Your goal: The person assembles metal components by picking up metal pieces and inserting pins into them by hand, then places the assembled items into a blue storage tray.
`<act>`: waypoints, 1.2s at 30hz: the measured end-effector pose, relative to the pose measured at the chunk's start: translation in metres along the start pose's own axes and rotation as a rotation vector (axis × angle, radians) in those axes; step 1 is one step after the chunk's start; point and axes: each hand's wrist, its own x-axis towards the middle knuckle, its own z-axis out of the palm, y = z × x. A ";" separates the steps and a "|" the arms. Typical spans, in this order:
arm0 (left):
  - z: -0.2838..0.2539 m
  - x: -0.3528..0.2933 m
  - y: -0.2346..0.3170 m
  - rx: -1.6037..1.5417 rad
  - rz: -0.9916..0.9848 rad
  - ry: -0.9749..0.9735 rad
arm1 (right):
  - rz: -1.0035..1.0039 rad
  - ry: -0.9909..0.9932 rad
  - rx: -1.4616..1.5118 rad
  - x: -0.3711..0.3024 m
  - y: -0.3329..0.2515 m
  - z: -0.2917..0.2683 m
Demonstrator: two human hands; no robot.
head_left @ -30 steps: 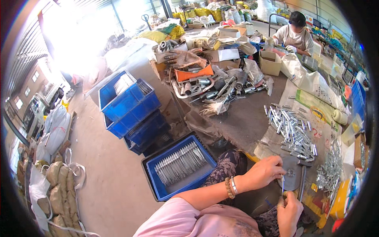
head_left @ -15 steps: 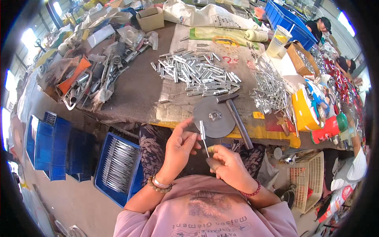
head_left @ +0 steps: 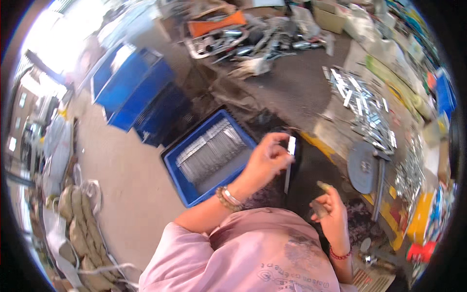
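My left hand (head_left: 267, 159) pinches a thin metal rod with a thicker silver sleeve (head_left: 291, 145) at its top end. The rod hangs nearly upright, its thin part pointing down. Close to that hand, on its left, is a blue bin (head_left: 181, 189) with metal rods (head_left: 210, 150) lying side by side in a row. My right hand (head_left: 333, 214) is apart from the rod, with its fingers loosely spread and nothing in them. Dark and yellowish coverings show on its fingertips.
On the bench lie a pile of silver sleeves (head_left: 362, 104), a round grey plate (head_left: 362, 168), a hammer (head_left: 379, 187) and a heap of thin metal pieces (head_left: 409, 173). Stacked blue bins (head_left: 131, 90) stand at the left. Mixed metal parts (head_left: 253, 46) lie on the far side.
The view has swung left, toward the blue bin. My right hand has let go of the rod and moved away. My left hand has carried the rod leftward, close to the bin.
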 end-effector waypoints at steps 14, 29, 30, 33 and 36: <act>-0.400 -0.099 -0.114 0.680 -0.633 0.806 | 0.073 -0.109 -0.003 0.020 0.039 0.003; -0.365 -0.065 -0.075 0.961 -0.705 0.820 | 0.158 -0.117 0.027 0.013 0.057 -0.006; -0.369 -0.063 -0.068 0.961 -0.708 0.829 | 0.155 -0.126 0.028 0.014 0.055 -0.007; -0.357 -0.048 -0.044 1.319 -0.333 0.821 | 0.191 -0.100 0.016 0.016 0.045 -0.008; -0.271 0.012 0.010 1.068 0.037 0.837 | 0.193 -0.077 0.017 0.014 0.044 -0.011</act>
